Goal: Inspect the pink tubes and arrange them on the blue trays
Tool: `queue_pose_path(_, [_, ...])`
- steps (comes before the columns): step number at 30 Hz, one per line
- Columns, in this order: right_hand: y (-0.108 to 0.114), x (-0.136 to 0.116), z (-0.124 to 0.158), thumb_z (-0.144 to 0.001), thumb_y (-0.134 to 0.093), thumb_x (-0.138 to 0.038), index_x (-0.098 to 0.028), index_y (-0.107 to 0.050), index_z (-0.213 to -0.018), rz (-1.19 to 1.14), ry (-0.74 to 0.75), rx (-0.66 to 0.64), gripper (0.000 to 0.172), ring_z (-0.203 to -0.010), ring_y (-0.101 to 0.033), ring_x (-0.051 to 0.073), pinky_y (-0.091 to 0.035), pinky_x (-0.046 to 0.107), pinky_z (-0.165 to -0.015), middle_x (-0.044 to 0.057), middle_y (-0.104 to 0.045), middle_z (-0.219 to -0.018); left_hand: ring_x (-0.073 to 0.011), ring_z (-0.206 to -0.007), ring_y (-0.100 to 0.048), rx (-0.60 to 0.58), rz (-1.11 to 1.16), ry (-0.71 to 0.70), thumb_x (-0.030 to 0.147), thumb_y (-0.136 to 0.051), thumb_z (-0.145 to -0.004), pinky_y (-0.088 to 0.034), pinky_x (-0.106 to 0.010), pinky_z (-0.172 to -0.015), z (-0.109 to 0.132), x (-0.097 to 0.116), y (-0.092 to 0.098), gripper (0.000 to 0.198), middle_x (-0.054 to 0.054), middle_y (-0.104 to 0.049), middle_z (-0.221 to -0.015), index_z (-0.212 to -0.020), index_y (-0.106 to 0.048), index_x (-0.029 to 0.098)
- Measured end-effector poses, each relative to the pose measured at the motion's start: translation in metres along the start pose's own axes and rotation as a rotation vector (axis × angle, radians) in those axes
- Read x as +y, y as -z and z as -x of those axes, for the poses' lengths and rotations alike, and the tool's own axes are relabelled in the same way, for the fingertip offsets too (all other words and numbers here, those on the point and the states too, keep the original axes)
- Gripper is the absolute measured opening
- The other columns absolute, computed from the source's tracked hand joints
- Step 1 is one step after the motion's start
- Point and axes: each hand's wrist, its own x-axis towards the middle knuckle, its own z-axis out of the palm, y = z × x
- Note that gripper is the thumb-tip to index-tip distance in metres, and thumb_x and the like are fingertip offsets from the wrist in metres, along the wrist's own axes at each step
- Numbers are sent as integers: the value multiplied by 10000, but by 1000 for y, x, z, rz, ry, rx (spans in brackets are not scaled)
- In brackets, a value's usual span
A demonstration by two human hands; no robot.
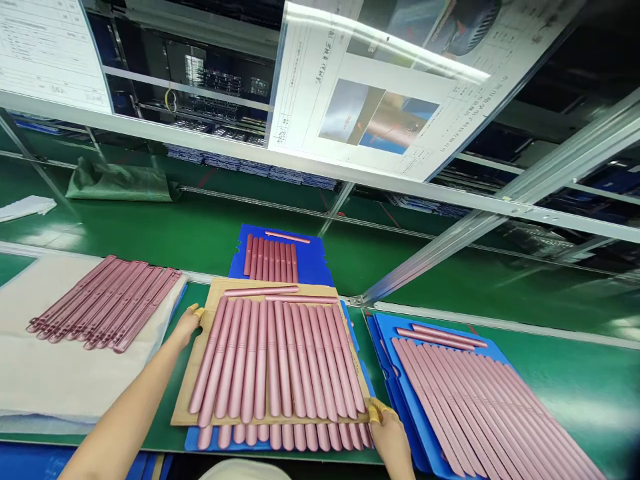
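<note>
Green workbench (575, 380) runs across the lower part of the frame, with a metal frame (430, 243) standing over it and a printed sheet (300, 87) hanging at upper centre. At lower centre lies the brown cardboard sheet (186, 400) between your 2 hands, over a blue board (193, 438) whose own pink pieces poke out along the near edge. Your left hand (187, 325) grips the sheet's left edge towards its far end; your right hand (393, 437) grips the near right corner, yellow covers (199, 311) on your fingertips. Whether the sheet is raised off the pieces below, you can't tell from this angle.

On the sheet sits a row of slim pink pieces (261, 360), side by side, with 2 more laid crosswise at the far edge. They look smooth, rigid and light singly, but the full row probably weighs enough to bow the cardboard. Nothing visible fastens them, so a tilt could set them sliding, and their glossy finish may scratch. Hold opposite edges, fingers well under, and keep it level.

More pink pieces lie on white cloth (30, 373) at left and on blue boards (387, 327) at lower right.
</note>
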Motion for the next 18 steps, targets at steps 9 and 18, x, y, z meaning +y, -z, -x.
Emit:
queue_pose_path(9, [2, -20, -7, -543, -566, -434, -177, -640, -741, -419, -174, -8, 333, -779, -660, 267, -514, 362, -700, 74, -701, -729, -143, -726, -643, -184, 282, 97, 95, -581, -744, -484, -237, -668, 2, 2, -16, 256, -37, -681, -854, -987, -579, 178])
queue_pose_path(18, [11, -23, 31, -551, -630, -430, -151, -619, -829, -804, -234, 150, 394, -655, -629, 195, -495, 285, -562, 31, -681, -717, -120, -529, -578, -231, 265, 81, 139, -641, -671, -443, -203, -495, 32, 32, -9, 477, 9, -662, -769, -1129, -559, 244])
